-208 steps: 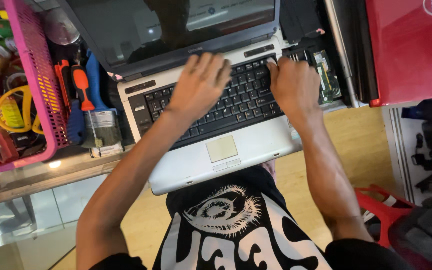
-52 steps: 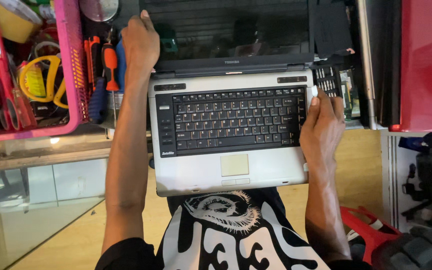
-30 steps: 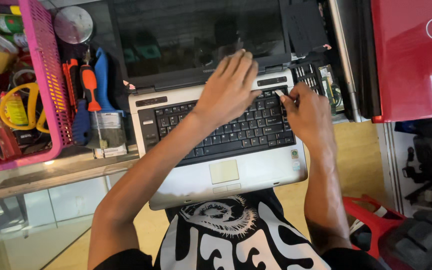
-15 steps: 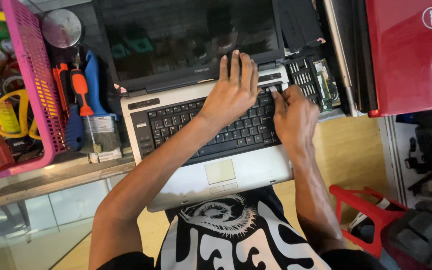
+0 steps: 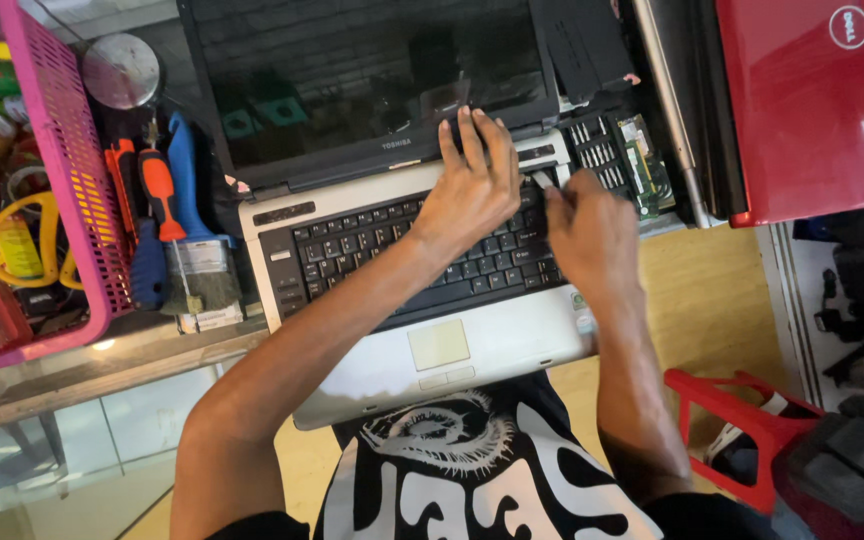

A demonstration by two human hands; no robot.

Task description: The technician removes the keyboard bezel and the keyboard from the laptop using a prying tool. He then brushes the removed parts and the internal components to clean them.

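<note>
Head view, left to right: pink basket point(image 5: 72, 170), screwdrivers point(image 5: 157, 190), then the silver laptop point(image 5: 372, 370) lying across the lap, long axis side to side. Left hand point(image 5: 472, 185) lies flat, fingers together, on the keyboard's point(image 5: 352, 250) top right edge by the hinge. Right hand point(image 5: 592, 235) is curled just beside it, fingertips hidden, so can't tell what it's pinching.

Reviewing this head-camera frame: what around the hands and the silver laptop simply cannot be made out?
- Head view: the left hand covers the keys and hinge strip of the silver laptop with black keyboard.
- The right hand is blurred; whether its fingers pinch anything cannot be told.
- The dark laptop screen shows only reflections.
- The pink plastic basket is cut off by the left edge.
- The bits in the black screwdriver-bit case are too small.
</note>
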